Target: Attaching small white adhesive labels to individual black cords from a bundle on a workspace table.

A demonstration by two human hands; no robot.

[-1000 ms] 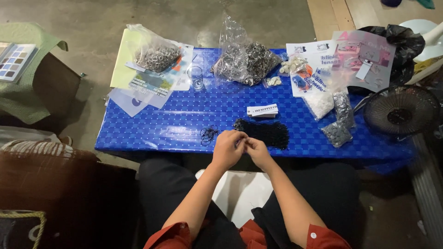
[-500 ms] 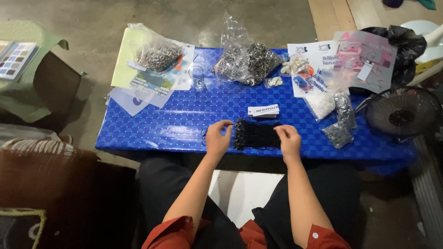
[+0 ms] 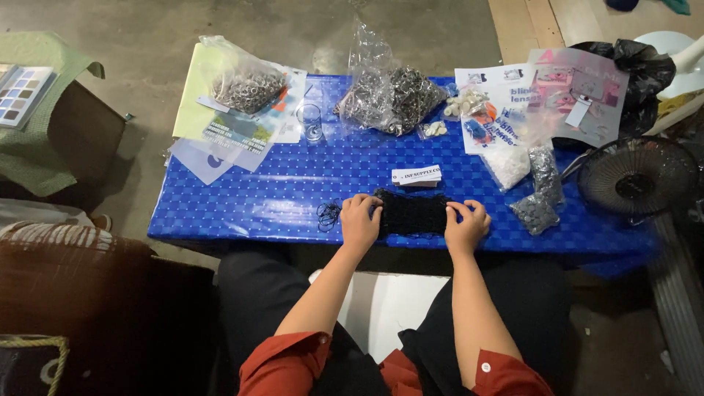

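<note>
Your left hand [image 3: 359, 222] and right hand [image 3: 465, 224], fingers curled, pinch either end of one black bundle of thin loops [image 3: 411, 213] at the frame's centre. One loose black loop cluster [image 3: 329, 214] lies left of it; individual strands are too fine to count.

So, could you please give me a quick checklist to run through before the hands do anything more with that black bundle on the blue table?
1. Both hands on the black bundle: ok. The left hand is at its left end, the right hand at its right end.
2. Bundle fully on the blue table: ok, it lies flat near the front edge.
3. White label strip out of the way: ok, just behind the bundle, apart from it.
4. Small black loops kept separate: ok, left of the left hand.
5. Grip on the bundle: cannot tell, the fingers hide the ends.
</note>
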